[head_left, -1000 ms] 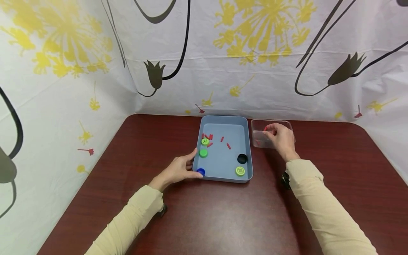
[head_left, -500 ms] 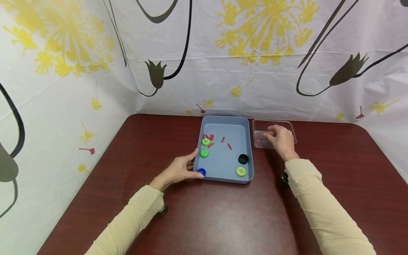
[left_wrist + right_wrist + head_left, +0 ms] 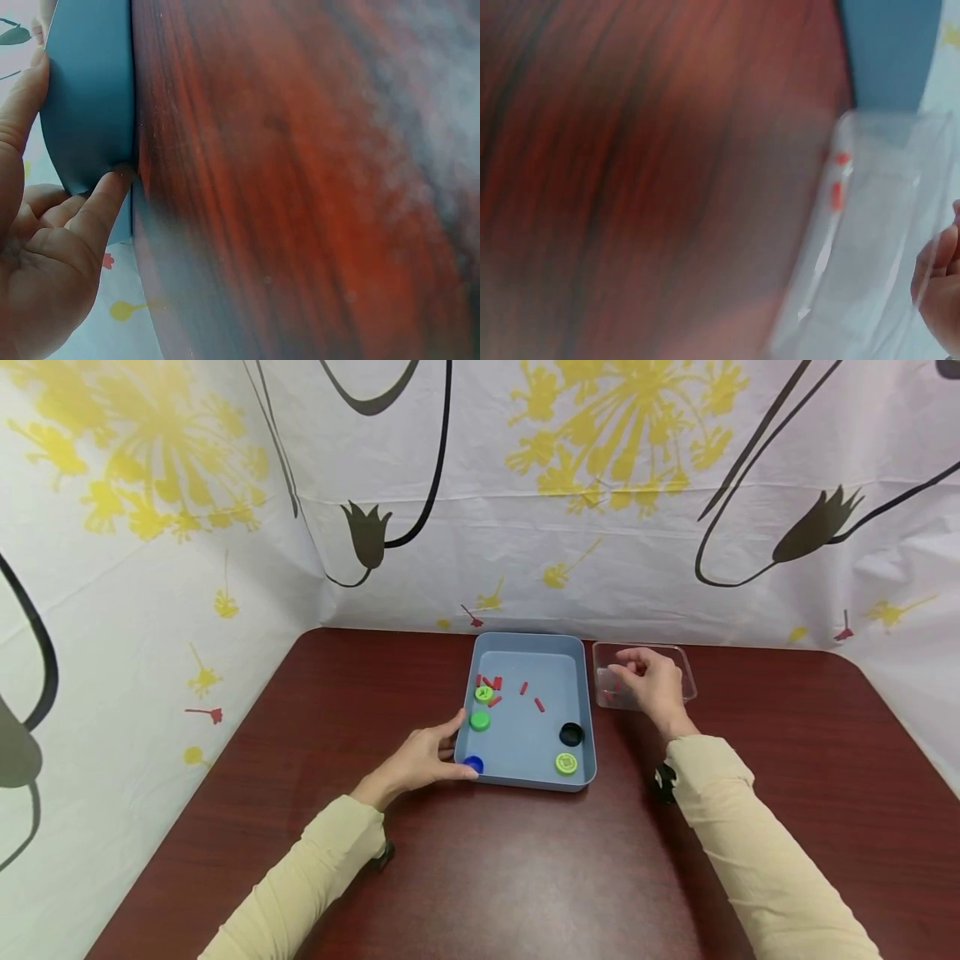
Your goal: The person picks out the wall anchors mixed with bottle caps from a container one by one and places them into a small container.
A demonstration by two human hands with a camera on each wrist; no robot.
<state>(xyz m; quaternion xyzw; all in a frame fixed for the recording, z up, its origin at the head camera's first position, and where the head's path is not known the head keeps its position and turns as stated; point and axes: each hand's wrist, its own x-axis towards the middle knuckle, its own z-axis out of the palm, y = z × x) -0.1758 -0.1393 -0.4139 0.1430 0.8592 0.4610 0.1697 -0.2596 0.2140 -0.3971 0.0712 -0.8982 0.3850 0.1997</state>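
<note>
My left hand (image 3: 420, 758) grips the front-left corner of a blue-grey tray (image 3: 525, 781), thumb on the front wall and fingers along the left side. In the left wrist view the fingers (image 3: 97, 210) press the tray's outer wall (image 3: 90, 90). Several short red sticks (image 3: 539, 704) lie scattered in the tray's far half. Over a clear plastic box (image 3: 678, 702) hovers my right hand (image 3: 656, 689), thumb and forefinger apart, with nothing visible between them. Two small red pieces (image 3: 837, 195) lie inside the box along one wall. The right fingers are partly cut off in the right wrist view.
Also in the tray are a lime cap (image 3: 483, 693), a green cap (image 3: 480, 721), a blue cap (image 3: 473, 764), a black cap (image 3: 572, 734) and a second lime cap (image 3: 566, 763). A patterned white cloth (image 3: 480, 535) stands behind the brown table (image 3: 525, 877).
One second ago a red stick showed at my right fingertips; it no longer shows there. The right hand dipped into the clear box, then rose slightly with fingers spread. My left hand stayed put.
</note>
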